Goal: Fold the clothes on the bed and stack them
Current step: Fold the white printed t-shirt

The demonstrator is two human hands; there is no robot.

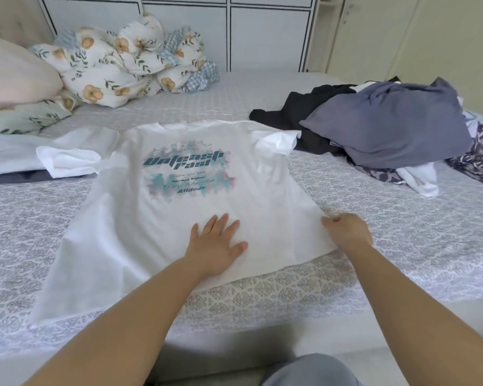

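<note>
Two hands on one garment. White T-shirt (184, 218) lies spread flat, print side up, on the bed (402, 246), collar toward the far side, hem toward the near edge. Print is teal lettering, readable in part: "Unleash Fast", "Attitude".

Left hand (216, 246): fingers straight and spread, palm down, pressing the lower middle of the shirt just below the print.

Right hand (346, 232): fingers curled, pinching the shirt's right side edge near the hem corner; fabric at that corner lies on the bed.

Left sleeve of the shirt overlaps a flat white cloth (17, 154) at the left edge of the bed, with a grey layer under it.

Unfolded pile (388, 129) sits at far right, apart from the shirt body: grey-blue, black, white and a dark patterned piece. The shirt's right sleeve reaches the black piece.

Floral bedding (123, 65) is bunched at the far left, beside a pink pillow (14, 76).
</note>
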